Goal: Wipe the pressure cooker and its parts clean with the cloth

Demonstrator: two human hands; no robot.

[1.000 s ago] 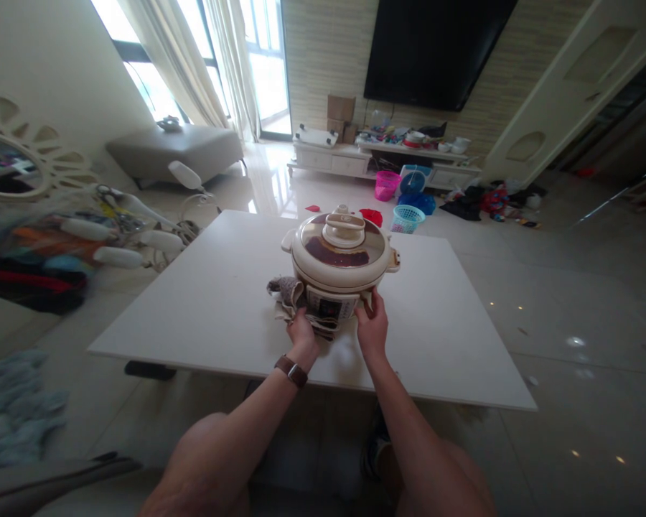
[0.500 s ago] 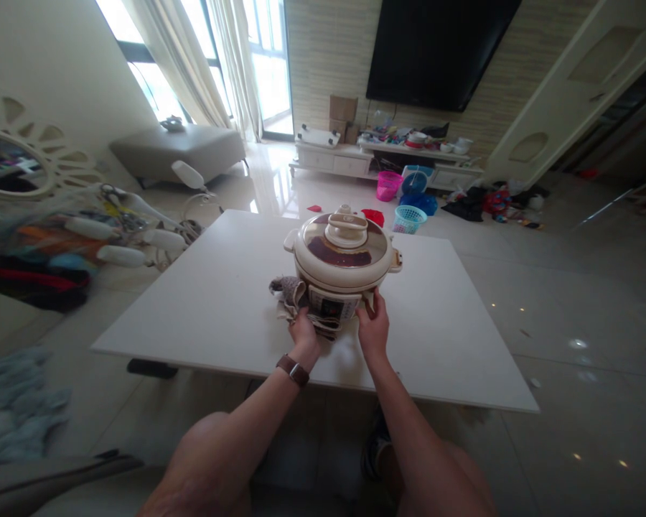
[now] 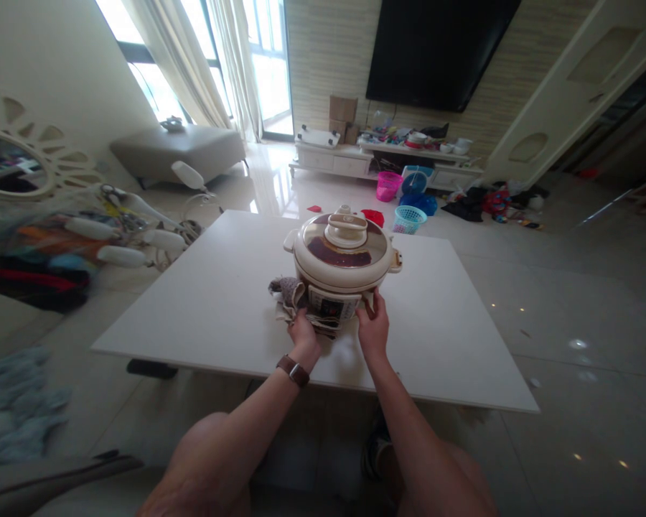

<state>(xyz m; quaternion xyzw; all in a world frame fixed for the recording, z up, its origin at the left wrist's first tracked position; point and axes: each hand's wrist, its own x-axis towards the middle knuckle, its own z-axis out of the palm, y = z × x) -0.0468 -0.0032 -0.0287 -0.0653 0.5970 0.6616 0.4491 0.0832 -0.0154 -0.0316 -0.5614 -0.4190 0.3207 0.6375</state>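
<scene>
A cream electric pressure cooker [image 3: 334,276] stands on the white table [image 3: 194,301], its round lid [image 3: 340,240] on top and its dark control panel [image 3: 331,307] facing me. My left hand [image 3: 303,334] grips a bunched grey-brown cloth [image 3: 289,293], held against the cooker's lower front left. Part of the cloth runs under the panel, and some of the fingers are hidden there. On the front right, my right hand [image 3: 374,327] has its curled fingers on the cooker's lower side below the rim. Whether the cooker's base touches the table is hard to see.
Beyond the table stand a turquoise basket [image 3: 409,219] and a pink basket [image 3: 389,185]. A low white cabinet [image 3: 349,165] bears clutter under a wall-mounted television [image 3: 441,54]. To the left, a white lamp with several shades [image 3: 121,255] reaches close to the table's edge.
</scene>
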